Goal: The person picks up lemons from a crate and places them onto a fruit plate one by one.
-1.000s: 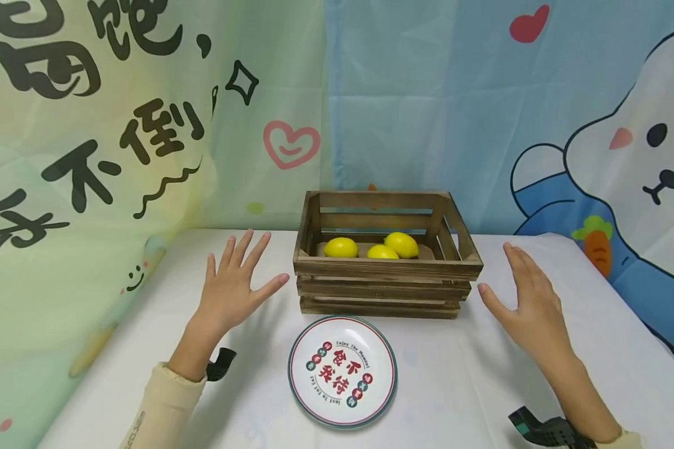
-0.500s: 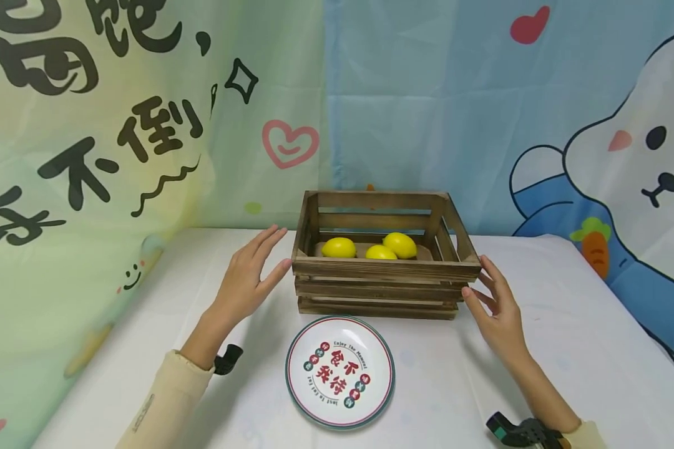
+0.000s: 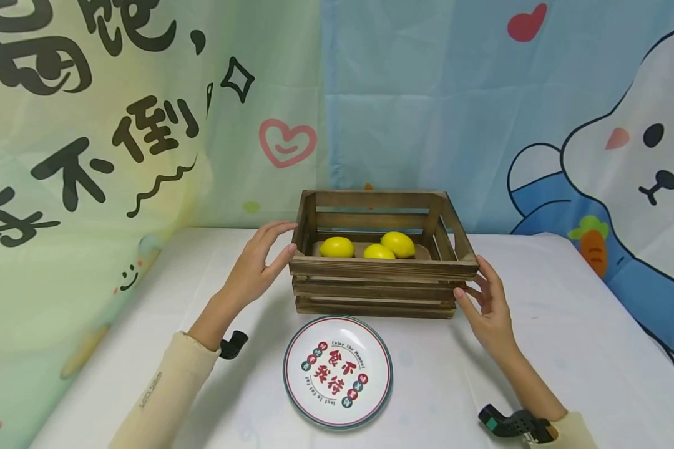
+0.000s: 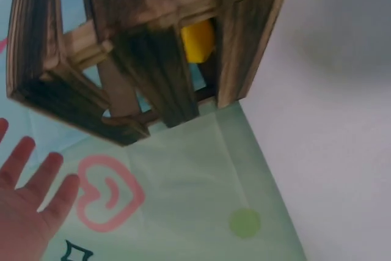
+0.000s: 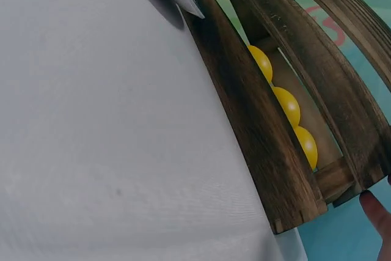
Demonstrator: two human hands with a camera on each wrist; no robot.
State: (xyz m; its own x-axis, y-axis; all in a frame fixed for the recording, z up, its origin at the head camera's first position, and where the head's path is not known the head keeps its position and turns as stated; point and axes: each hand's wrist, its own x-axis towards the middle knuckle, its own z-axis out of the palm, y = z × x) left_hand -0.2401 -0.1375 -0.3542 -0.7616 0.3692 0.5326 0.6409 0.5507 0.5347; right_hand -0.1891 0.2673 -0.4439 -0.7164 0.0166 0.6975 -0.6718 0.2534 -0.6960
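Observation:
A brown slatted wooden crate (image 3: 382,269) stands at the back of the table with three yellow lemons (image 3: 337,247) on its floor. At its left end is my left hand (image 3: 249,268), fingers extended, fingertips close to the top rim; the left wrist view shows those fingers (image 4: 38,181) spread and apart from the wood. My right hand (image 3: 491,321) touches the right end, its thumb at the front corner and loosely bent fingers along the side. In the right wrist view only the thumb (image 5: 380,218) shows clearly, meeting a slat end. A round white plate (image 3: 337,372) lies before the crate.
White cloth (image 3: 427,386) covers the table. A printed fabric backdrop (image 3: 393,137) hangs right behind the crate. Printed red and green marks decorate the plate, which sits close to the crate's front.
Both hands have moved inward to the crate's ends. The right hand has gone from apart to touching the corner; the left has turned its fingers toward the rim. Crate and plate stay put.

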